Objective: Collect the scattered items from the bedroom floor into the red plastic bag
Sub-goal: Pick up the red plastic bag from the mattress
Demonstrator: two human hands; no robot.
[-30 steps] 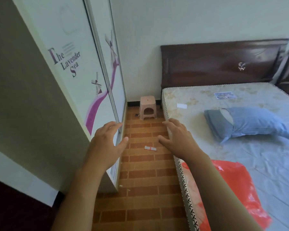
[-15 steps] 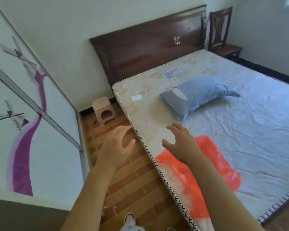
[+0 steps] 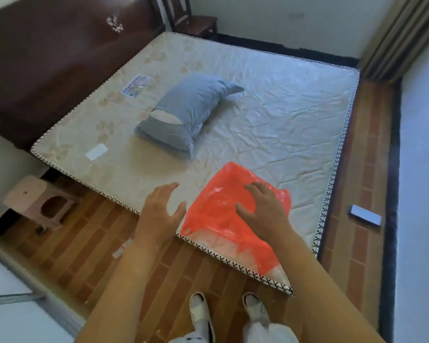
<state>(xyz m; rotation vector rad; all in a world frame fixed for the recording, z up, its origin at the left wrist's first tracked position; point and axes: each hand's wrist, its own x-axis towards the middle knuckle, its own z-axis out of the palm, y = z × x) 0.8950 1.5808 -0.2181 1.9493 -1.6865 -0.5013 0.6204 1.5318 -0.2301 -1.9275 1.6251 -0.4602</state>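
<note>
At far left I see a pale pink plastic stool (image 3: 39, 203) on the brown brick-pattern floor (image 3: 84, 246), with a small white-and-red flat packet (image 3: 122, 248) lying nearby. My left hand (image 3: 160, 214) hovers over the mattress edge (image 3: 124, 205), fingers spread and relaxed, holding nothing. Beside it, my right hand (image 3: 263, 209) is over the crinkled red plastic bag (image 3: 221, 219) on the bed corner, fingers loosely curved; whether they touch it, I cannot tell. A grey-blue pillow (image 3: 183, 115) lies beyond. At right, a flat blue rectangular box (image 3: 364, 216) lies on the floor.

I stand at the corner of the mattress (image 3: 270, 100). On it lie the red plastic bag (image 3: 223, 219), a blue pillow (image 3: 186, 107), a white card (image 3: 96, 151) and a printed leaflet (image 3: 137, 85). The brick-patterned floor (image 3: 79, 253) carries a pink stool (image 3: 39, 203), a small red-and-white item (image 3: 122, 248) and a blue box (image 3: 364, 215).
</note>
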